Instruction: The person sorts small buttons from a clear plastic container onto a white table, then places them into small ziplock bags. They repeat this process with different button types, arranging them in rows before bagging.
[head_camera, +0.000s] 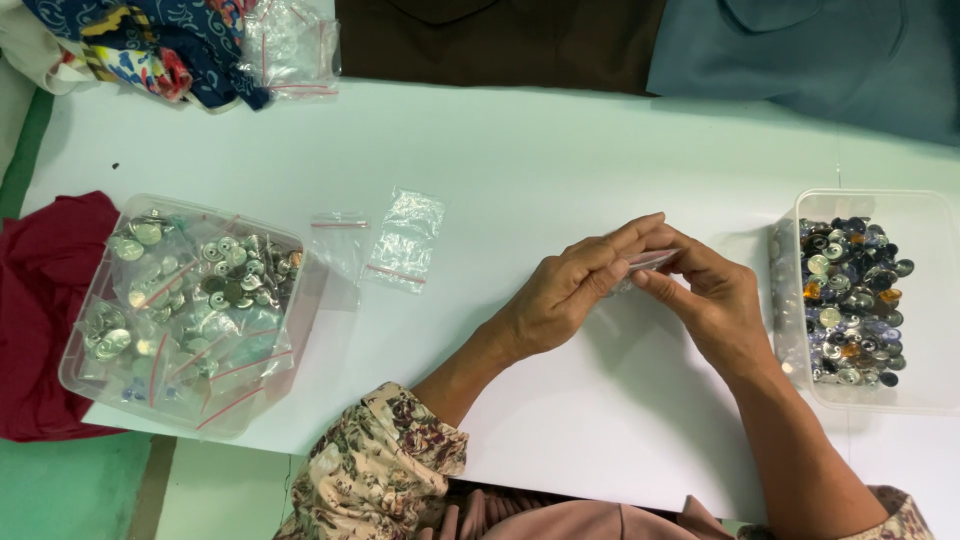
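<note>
A small clear zip bag (648, 262) is pinched between both hands above the table (560, 150).
The left hand (570, 290) and right hand (705, 300) are closed on its edges, fingertips together, between the tub of bagged buttons (185, 310) and the tub of loose buttons (865, 300).

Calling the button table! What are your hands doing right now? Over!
Left hand and right hand together, both pinching a small clear bag. Loose buttons in the tub at right, bagged ones in the tub at left. Nothing blocking. Over.

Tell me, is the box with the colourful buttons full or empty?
Partly full: the clear box holds a heap of buttons along its left side only.
</note>
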